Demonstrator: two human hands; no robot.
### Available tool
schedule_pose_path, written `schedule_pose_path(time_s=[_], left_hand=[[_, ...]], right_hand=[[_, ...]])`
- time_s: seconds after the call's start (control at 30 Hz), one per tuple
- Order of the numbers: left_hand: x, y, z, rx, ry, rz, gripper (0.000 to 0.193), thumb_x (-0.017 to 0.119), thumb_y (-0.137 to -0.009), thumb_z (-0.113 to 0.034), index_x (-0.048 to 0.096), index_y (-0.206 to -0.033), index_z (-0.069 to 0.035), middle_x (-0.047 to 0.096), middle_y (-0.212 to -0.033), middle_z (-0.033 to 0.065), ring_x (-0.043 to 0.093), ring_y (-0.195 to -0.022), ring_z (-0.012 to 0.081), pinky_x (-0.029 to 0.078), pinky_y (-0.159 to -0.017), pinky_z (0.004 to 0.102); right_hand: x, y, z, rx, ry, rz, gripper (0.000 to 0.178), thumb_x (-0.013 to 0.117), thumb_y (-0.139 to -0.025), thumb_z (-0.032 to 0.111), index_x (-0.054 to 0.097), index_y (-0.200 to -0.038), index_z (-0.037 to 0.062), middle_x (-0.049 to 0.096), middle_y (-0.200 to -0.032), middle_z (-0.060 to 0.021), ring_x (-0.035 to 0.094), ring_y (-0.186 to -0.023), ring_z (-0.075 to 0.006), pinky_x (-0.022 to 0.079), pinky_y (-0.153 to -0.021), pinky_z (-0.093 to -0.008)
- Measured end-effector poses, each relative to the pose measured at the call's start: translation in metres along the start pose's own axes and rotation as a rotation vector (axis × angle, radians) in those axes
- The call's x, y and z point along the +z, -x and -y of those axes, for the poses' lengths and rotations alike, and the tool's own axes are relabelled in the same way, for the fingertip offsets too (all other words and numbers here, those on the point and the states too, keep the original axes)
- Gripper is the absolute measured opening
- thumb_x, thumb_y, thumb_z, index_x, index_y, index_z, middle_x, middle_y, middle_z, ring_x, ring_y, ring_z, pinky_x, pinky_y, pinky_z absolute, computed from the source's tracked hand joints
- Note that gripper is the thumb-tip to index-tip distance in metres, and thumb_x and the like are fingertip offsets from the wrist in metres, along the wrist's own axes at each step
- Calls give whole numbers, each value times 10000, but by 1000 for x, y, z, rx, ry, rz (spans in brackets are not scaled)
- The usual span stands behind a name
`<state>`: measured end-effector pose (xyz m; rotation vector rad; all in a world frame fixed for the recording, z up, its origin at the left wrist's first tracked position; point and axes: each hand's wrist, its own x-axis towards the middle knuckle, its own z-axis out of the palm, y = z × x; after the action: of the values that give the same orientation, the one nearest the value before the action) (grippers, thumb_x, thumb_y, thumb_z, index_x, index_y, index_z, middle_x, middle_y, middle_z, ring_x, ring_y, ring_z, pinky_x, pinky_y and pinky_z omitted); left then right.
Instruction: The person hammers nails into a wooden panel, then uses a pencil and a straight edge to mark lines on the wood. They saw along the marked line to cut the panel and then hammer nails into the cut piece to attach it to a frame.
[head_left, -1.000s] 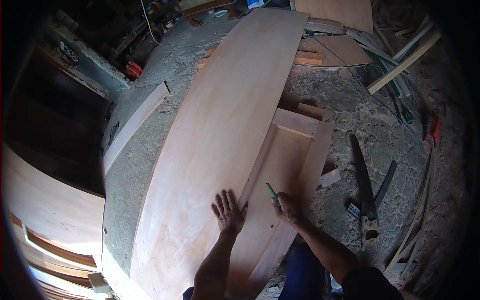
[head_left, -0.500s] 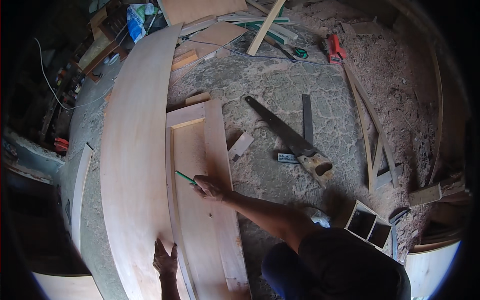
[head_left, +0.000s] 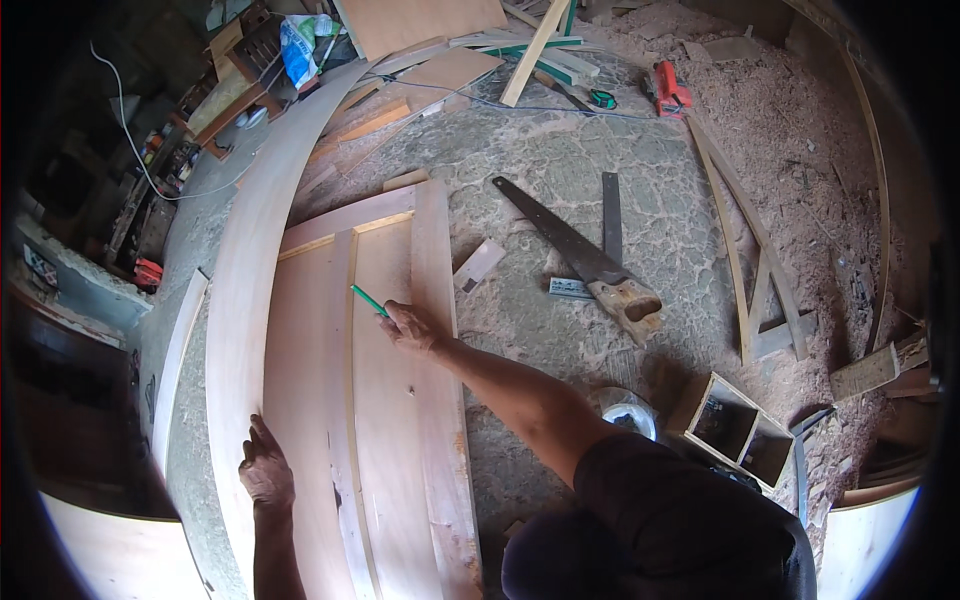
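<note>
My right hand [head_left: 412,328] is closed round a green pencil [head_left: 367,298], its tip pointing up and left over a wooden panel frame [head_left: 437,270]. This frame lies flat, with lengthwise rails and a thin strip along its middle. On the left, my left hand [head_left: 267,470] grips the right edge of a long, thin plywood sheet [head_left: 240,270], fingers on its upper face. The sheet appears tilted, its right edge raised, with part of the panel frame showing beside it. What the left thumb does is hidden.
Right of the frame lie a handsaw [head_left: 575,250], a flat metal rule [head_left: 612,215] and a wood offcut [head_left: 480,265]. A divided wooden box [head_left: 725,425] stands nearer me. Farther off are a red power tool [head_left: 670,90], a tape measure [head_left: 602,99] and a cable [head_left: 480,98].
The plywood's right edge has moved left and up with my left hand, uncovering more of the panel frame. My right hand still holds the pencil, slightly farther away.
</note>
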<state>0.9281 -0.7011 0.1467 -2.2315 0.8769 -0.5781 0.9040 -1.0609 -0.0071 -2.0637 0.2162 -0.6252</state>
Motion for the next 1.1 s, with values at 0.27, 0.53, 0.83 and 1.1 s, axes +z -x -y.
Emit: schedule_pose_path(time_s=[0.27, 0.53, 0.83, 1.1], left_hand=[[-89, 80, 74, -16, 130, 93, 723, 626, -729, 83, 387, -1409, 138, 651, -1180, 236, 655, -866, 306, 616, -671, 352], [-114, 242, 16, 104, 177, 200, 589, 533, -934, -65, 358, -1464, 125, 683, -981, 190, 657, -693, 229, 547, -485, 269], [-117, 421, -83, -71, 551, 557, 539, 542, -928, -119, 433, -1406, 103, 594, -1087, 197, 585, -749, 296, 529, -596, 414], [-107, 432, -110, 9, 753, 437, 744, 674, -784, -120, 400, -1459, 34, 475, -1430, 209, 571, -1042, 365, 510, -844, 489]], right_hand=[[23, -4, 7, -38, -80, -53, 198, 581, -990, 221, 495, -955, 47, 590, -726, -200, 620, -695, -399, 463, -615, -477], [-44, 24, 0, 457, -668, 100, 177, 527, -976, 51, 516, -1152, 70, 636, -782, -113, 656, -653, -196, 526, -589, -378], [-417, 220, -148, 216, 527, -650, 129, 576, -953, 147, 653, -1005, 58, 651, -987, -162, 640, -906, -271, 514, -782, -393], [-616, 519, -249, 1211, 409, -929, 605, 614, -921, 499, 591, -1269, 5, 642, -1198, -140, 634, -997, -262, 515, -853, -390]])
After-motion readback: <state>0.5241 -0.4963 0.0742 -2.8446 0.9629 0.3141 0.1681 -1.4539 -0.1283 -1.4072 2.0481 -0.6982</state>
